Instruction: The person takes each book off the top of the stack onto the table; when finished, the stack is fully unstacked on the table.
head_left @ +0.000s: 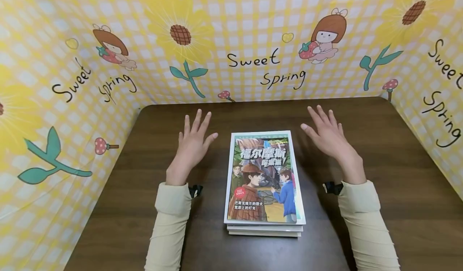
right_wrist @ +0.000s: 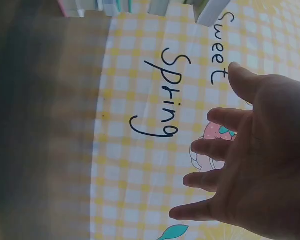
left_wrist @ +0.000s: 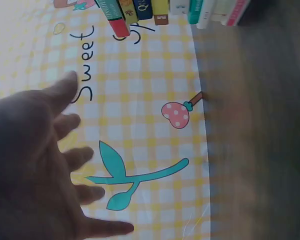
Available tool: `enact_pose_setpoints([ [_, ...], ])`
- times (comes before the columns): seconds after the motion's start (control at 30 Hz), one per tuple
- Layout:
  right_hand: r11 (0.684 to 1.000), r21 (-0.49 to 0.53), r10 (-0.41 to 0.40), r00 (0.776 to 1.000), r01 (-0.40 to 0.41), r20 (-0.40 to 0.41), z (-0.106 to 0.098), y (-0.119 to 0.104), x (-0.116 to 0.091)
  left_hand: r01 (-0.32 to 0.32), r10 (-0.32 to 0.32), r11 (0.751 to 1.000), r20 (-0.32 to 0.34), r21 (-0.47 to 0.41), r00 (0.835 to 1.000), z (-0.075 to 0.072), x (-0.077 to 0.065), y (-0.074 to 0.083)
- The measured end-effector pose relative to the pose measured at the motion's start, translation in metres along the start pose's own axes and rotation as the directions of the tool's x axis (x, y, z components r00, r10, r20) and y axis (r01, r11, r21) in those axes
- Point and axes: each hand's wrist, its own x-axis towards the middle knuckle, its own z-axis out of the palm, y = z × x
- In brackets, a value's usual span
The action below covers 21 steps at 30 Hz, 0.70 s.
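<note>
A stack of several books (head_left: 264, 178) lies on the brown table between my two hands. Its top book has an illustrated cover with Chinese lettering, a person in a brown cap and one in blue. My left hand (head_left: 193, 144) is left of the stack, fingers spread and holding nothing. On the other side, my right hand (head_left: 327, 136) is spread too, apart from the books. Coloured book spines (left_wrist: 160, 11) show at the top of the left wrist view, beyond the left hand (left_wrist: 35, 165). Pale book edges (right_wrist: 157, 6) appear above the right hand (right_wrist: 260, 155).
The dark wood table (head_left: 119, 206) is bordered at the back and sides by a yellow checked cloth (head_left: 246, 18) printed with sunflowers and "Sweet Spring". Dark bands (head_left: 195, 190) sit at both wrists, beside cream sleeves (head_left: 170, 231).
</note>
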Motion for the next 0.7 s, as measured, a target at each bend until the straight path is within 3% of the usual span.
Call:
enact_pose_setpoints([
  [0.23,0.996,0.045,-0.072,0.997,0.073,-0.017,0.010,0.002,-0.022,-0.175,0.179,0.979,0.032,-0.109,0.983,0.007,-0.030,-0.002],
  [0.4,0.974,0.161,-0.157,0.987,0.161,-0.040,0.023,-0.005,-0.038,-0.242,0.259,0.952,0.070,-0.187,0.963,0.019,-0.050,0.005],
  [0.57,0.952,0.234,-0.193,0.981,0.195,-0.032,0.040,-0.015,-0.057,-0.241,0.286,0.924,0.119,-0.296,0.951,0.029,-0.066,0.019],
  [0.7,0.939,0.259,-0.217,0.974,0.225,-0.057,0.057,-0.019,-0.074,-0.200,0.272,0.901,0.141,-0.385,0.952,0.038,-0.079,0.028],
])
